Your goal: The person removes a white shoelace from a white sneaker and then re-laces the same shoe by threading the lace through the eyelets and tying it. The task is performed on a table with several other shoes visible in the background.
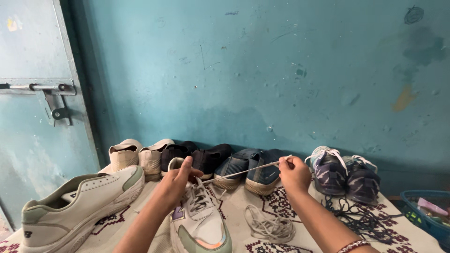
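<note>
Teal-painted plaster wall [281, 70] fills the upper frame, scuffed and stained, with a pale blue metal door and sliding bolt [42, 87] at the upper left. Below it, a cream cloth with maroon embroidered patterns [281, 206] covers the lower frame and serves as the working surface. A row of shoes lines the wall's foot, toes outward so each pair stays together: beige slip-ons [136, 157], black slip-ons [197, 157], blue canvas shoes [253, 171], and navy patterned trainers with white laces [344, 173] at centre right. A large white and sage-green sneaker [75, 206] lies at lower left, unlaced. At lower centre sits its mate, the white sneaker with a lilac patch [199, 220], toe toward the camera so its eyelets face the person.

A blue plastic basket [426, 211] sits at the lower right edge. Loose dark laces [356, 215] lie tangled on the cloth right of centre, and a coiled grey-white lace [269, 227] rests beside the central sneaker.

Left hand [177, 180] presses partly open on the sneaker's tongue and collar, steadying it. Right hand [294, 174] is closed, pinching a white shoelace [243, 172] that runs taut from the eyelets up to the fingers.
</note>
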